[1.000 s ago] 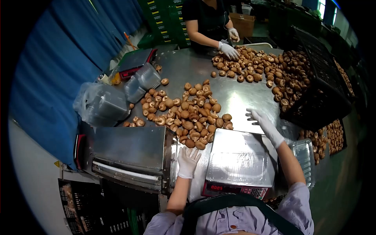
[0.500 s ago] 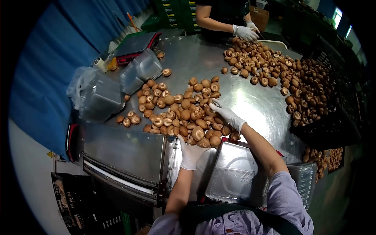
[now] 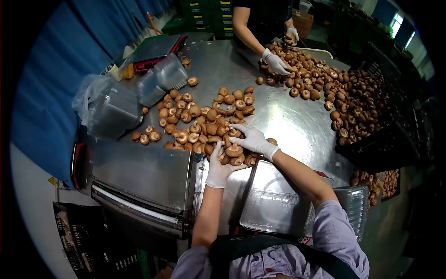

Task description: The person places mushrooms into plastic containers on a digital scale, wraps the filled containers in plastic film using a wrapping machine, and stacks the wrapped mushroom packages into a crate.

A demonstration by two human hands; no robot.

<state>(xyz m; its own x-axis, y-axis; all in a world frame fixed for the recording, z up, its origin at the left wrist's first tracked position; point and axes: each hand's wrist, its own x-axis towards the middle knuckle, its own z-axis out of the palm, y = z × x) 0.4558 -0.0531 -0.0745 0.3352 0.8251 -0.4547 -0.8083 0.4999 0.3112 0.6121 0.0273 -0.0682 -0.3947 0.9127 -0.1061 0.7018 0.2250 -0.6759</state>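
The shiitake mushrooms (image 3: pixel 211 125) lay in a loose pile on the steel table (image 3: pixel 218 65), the pile's near edge gathered between the two white-gloved hands. The left hand (image 3: pixel 218 171) was open at that edge, its fingers pointing away from the body and its thumb held out to the side, cupped against the nearest mushrooms. The right hand (image 3: pixel 254 141) reached in from the other side, its fingers parted and slightly bent over the pile's right edge, touching caps there. Whether either hand gripped a single mushroom could not be told.

Little room was left around the left hand: the metal-topped machine (image 3: pixel 141 174) stood just beside it on the left, and the scale (image 3: pixel 274 174), with a clear plastic tray (image 3: pixel 274 209) on its pan, stood to its right. The right forearm crossed above the scale's far part. Beyond the right hand, a broad strip of bare steel ran between this pile and the larger mushroom heap (image 3: pixel 320 79), which spread from the black crate (image 3: pixel 378 151). A co-worker's hands (image 3: pixel 277 62) were at the far end of that heap, well apart from the person's own. Bagged clear containers (image 3: pixel 111 111) bounded the left side.
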